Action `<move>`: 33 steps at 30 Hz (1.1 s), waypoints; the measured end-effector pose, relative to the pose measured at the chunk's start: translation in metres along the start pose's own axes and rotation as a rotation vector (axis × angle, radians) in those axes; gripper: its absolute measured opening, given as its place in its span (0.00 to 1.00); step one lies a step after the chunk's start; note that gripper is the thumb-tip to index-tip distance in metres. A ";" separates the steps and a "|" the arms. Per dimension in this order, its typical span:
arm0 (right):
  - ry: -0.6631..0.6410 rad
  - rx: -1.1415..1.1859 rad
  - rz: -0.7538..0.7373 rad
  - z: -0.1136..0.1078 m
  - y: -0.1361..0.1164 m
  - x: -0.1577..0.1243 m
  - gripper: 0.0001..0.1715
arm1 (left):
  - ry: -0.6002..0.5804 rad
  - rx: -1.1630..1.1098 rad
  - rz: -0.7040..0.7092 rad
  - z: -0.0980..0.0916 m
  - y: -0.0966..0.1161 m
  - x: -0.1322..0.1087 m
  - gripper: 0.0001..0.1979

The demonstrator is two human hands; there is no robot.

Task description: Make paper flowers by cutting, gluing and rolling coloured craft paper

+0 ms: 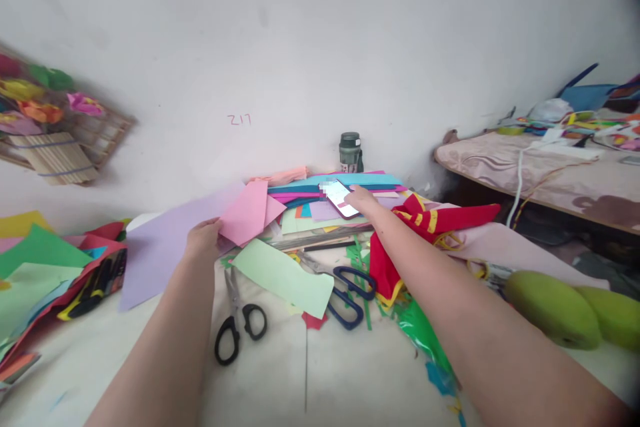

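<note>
My left hand (pixel 204 237) pinches the edge of a pink paper piece (pixel 246 212) at the left of the pile. My right hand (pixel 359 200) is at a phone (pixel 341 197) with a lit screen, its fingers on the phone's right side; whether they grip it is unclear. The phone lies tilted on stacked coloured papers (pixel 385 180). Nearer me are a pale green paper strip (pixel 283 277), black-handled scissors (pixel 235 320) and blue-handled scissors (pixel 350 287). A large lilac sheet (pixel 160 247) spreads behind my left hand.
A green bottle (pixel 349 152) stands by the wall. Red cloth with yellow trim (pixel 385 267) and green fruits (pixel 553 310) are at the right. Coloured papers (pixel 45 250) and cutters (pixel 95 287) lie left. A cluttered second table (pixel 490 153) stands back right.
</note>
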State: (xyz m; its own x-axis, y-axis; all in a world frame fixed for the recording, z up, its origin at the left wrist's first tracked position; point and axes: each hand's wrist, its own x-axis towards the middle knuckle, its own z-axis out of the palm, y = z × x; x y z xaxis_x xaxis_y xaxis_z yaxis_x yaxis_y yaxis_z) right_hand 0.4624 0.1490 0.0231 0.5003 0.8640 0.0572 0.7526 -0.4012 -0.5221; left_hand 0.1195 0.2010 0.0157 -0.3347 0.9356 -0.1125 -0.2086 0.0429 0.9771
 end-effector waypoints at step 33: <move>0.174 -0.225 -0.040 0.016 -0.028 -0.009 0.44 | 0.090 0.130 -0.096 -0.010 -0.012 0.007 0.07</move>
State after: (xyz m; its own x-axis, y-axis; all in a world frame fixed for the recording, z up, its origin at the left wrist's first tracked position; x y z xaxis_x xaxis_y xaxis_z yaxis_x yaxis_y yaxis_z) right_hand 0.4301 0.1571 0.0234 0.5197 0.8229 0.2296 0.8396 -0.4422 -0.3155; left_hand 0.1105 0.2035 0.0013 -0.4013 0.8901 -0.2162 -0.1253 0.1805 0.9756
